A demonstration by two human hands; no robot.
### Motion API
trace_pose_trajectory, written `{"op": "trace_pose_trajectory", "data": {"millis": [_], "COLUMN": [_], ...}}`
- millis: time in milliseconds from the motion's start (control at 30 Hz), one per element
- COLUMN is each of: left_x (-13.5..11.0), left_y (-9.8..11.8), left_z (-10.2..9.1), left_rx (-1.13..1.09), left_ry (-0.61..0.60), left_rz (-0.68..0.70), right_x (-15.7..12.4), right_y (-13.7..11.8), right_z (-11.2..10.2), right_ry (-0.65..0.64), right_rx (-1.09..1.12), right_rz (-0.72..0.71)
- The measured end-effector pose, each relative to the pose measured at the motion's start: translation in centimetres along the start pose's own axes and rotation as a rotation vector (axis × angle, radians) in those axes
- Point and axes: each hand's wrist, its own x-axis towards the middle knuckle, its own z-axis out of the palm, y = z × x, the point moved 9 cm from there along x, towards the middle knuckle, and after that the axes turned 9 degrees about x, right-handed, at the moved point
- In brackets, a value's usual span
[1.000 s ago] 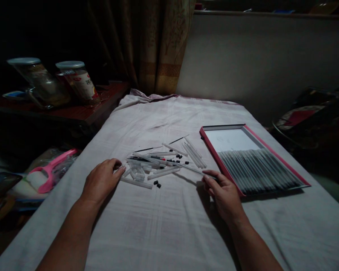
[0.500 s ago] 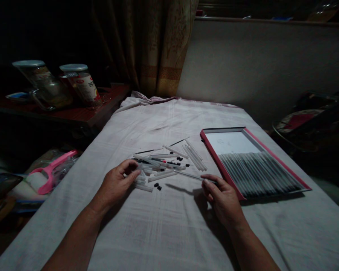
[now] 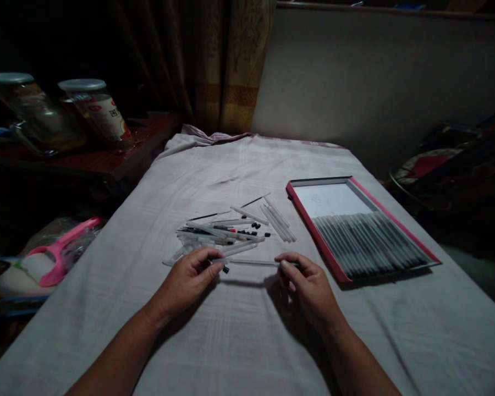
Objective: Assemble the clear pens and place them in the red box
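My left hand (image 3: 187,280) and my right hand (image 3: 307,286) hover over a cloth-covered bed (image 3: 247,335), each pinching one end of a clear pen (image 3: 251,263) held level between them. The left fingers close on its left tip, the right fingers on its dark right end. Just beyond lies a loose pile of pen parts (image 3: 226,234): clear barrels, thin refills and small black caps. To the right lies a red-rimmed box (image 3: 309,220) with a row of finished pens (image 3: 367,242) filling its near half.
Two lidded jars (image 3: 97,113) stand on a dark wooden shelf (image 3: 107,162) at the left. A pink-handled tool (image 3: 58,253) lies among clutter beside the bed. A curtain (image 3: 226,66) hangs behind. Dark bags (image 3: 449,159) sit at the right.
My left hand left the pile and came right to pinch the pen's free end. My right hand kept its grip and lowered the pen toward me, level.
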Motion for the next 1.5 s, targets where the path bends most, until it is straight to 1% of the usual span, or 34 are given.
{"op": "trace_pose_trajectory", "data": {"millis": [133,200,267,333,400,500,600,733,833,1000,1167,1233,1267,1300,1333,1367,1400,1467,1500], "left_x": [-0.1,-0.3,-0.5,-0.8,-0.9,-0.9,-0.9,-0.9,-1.0,-0.8,-0.3,-0.1,-0.1,0.0,0.0,0.0,0.0,0.0,-0.1], "left_y": [0.1,0.2,0.4,0.6,0.8,0.6,-0.3,-1.0,-1.1,-1.0,-1.1,-1.0,-0.9,-0.9,-1.0,-1.2,-1.4,-1.7,-1.7], "left_z": [0.5,1.0,1.9,2.8,3.4,3.5,3.8,4.4,4.4,4.0,3.8,3.7,3.6,3.5,3.4,3.4,3.3,3.2,3.3], "left_rx": [0.065,0.085,0.106,0.132,0.142,0.108,0.08,0.059,0.041,-0.003,-0.057,-0.107,-0.141,-0.175,-0.205,-0.228,-0.244,-0.256,-0.259], "left_ry": [-0.017,-0.047,-0.119,-0.195,-0.222,-0.186,-0.19,-0.247,-0.25,-0.214,-0.135,-0.107,-0.098,-0.091,-0.087,-0.086,-0.084,-0.081,-0.082], "left_rz": [0.043,0.047,0.043,0.038,0.031,0.005,-0.028,-0.048,-0.076,-0.116,-0.12,-0.108,-0.107,-0.115,-0.131,-0.154,-0.178,-0.214,-0.219], "right_x": [-0.1,-0.3,-0.7,-1.1,-1.3,-1.3,-1.2,-1.3,-1.4,-1.4,-1.6,-1.6,-1.6,-1.4,-1.1,-0.8,-0.3,0.3,0.4], "right_y": [0.4,0.5,0.5,0.2,-0.2,-0.8,-1.3,-1.3,-1.4,-1.6,-1.4,-1.7,-2.2,-3.0,-4.1,-5.4,-6.9,-9.6,-10.7], "right_z": [0.5,0.9,1.6,2.1,2.4,2.8,3.1,3.6,3.8,4.0,4.5,4.5,4.3,3.6,2.4,0.5,-2.1,-8.8,-12.2], "right_ry": [-0.052,-0.147,-0.287,-0.401,-0.455,-0.469,-0.464,-0.488,-0.495,-0.476,-0.452,-0.439,-0.42,-0.378,-0.307,-0.204,-0.061,0.299,0.479], "right_rx": [-0.041,-0.109,-0.207,-0.304,-0.378,-0.459,-0.508,-0.547,-0.577,-0.612,-0.653,-0.677,-0.683,-0.674,-0.654,-0.619,-0.577,-0.581,-0.615], "right_rz": [0.083,0.119,0.142,0.123,0.07,-0.031,-0.12,-0.169,-0.199,-0.263,-0.251,-0.282,-0.32,-0.376,-0.444,-0.517,-0.587,-0.677,-0.694]}}
